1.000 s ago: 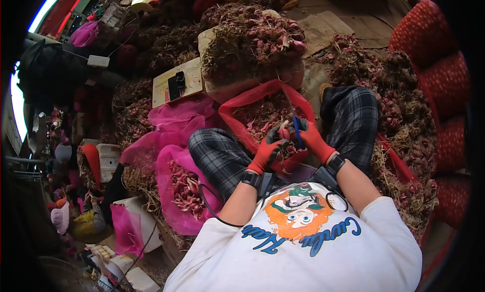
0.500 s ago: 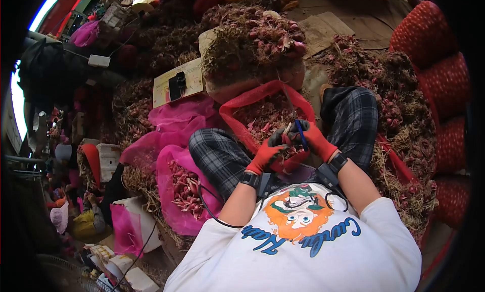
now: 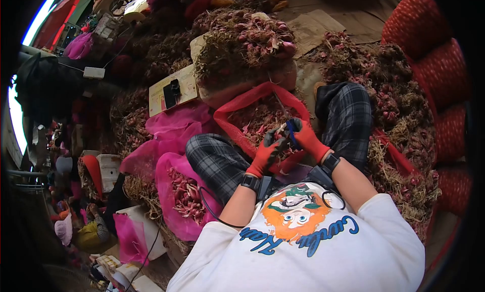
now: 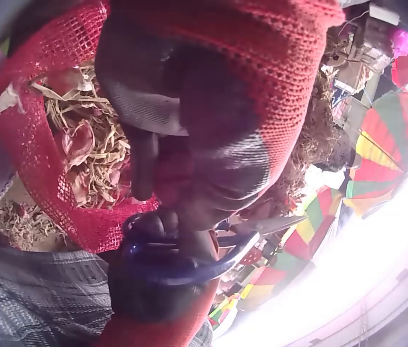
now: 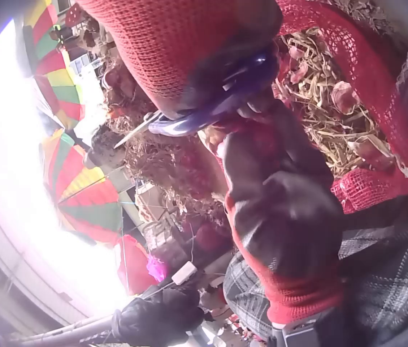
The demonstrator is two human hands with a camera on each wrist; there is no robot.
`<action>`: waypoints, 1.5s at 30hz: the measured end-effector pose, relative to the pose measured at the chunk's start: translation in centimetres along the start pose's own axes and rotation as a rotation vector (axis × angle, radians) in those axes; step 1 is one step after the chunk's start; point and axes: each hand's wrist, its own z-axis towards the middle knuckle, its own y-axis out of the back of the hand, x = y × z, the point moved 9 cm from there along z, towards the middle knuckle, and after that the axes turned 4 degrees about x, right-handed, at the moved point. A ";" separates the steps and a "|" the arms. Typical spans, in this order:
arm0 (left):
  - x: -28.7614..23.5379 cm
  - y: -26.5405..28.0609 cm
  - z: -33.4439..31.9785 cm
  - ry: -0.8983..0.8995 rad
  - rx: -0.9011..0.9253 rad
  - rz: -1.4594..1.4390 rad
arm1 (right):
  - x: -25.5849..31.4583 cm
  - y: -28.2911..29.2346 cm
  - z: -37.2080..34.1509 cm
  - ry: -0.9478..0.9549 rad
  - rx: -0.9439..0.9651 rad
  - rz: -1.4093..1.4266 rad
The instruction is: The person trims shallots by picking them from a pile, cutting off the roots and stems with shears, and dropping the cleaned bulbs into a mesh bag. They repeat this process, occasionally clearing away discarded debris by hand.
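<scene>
Both hands wear red gloves with dark palms and meet over a red mesh bag [image 3: 237, 131] between the knees. My left hand [image 3: 266, 151] grips a pinkish shallot, mostly hidden by fingers; its pale part [image 5: 215, 137] peeks out in the right wrist view. Scissors with blue handles [image 3: 292, 134] are held in my right hand [image 3: 309, 140], fingers curled round the loops. In the left wrist view the blue handles [image 4: 182, 271] lie below my left hand [image 4: 211, 130], and a metal blade [image 4: 280, 224] points right. Dry skins and shallot bits [image 4: 81, 144] fill the bag.
Shallots lie heaped on a block [image 3: 252, 39] ahead and in a pile [image 3: 394, 105] at right. A pink mesh bag of shallots [image 3: 187, 193] sits left of the knee. A phone [image 3: 172, 93] rests on a board [image 3: 188, 84]. Full red sacks [image 3: 442, 75] line the right edge.
The head view has shifted slightly. My right hand has turned, and the blue handles have moved left against my left hand, looking wider than before. Both hands keep their grips.
</scene>
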 end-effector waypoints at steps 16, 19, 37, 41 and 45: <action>-3.4 -0.3 -1.3 -0.316 -0.055 1.037 | -0.3 -1.4 -0.6 -0.088 0.005 -0.048; 0.3 4.0 -0.1 -0.346 -0.115 0.334 | -1.0 -1.5 -0.2 -0.052 0.040 -0.351; 2.2 1.4 1.4 0.004 -0.026 -0.582 | -0.3 -3.1 -0.5 -0.241 0.144 0.455; -1.7 -1.9 0.8 -0.105 0.129 -0.558 | 1.0 -2.6 -0.6 -0.204 0.111 0.477; -2.2 1.2 0.1 -0.099 -0.163 -0.297 | -0.7 -1.8 -0.5 -0.303 0.033 0.674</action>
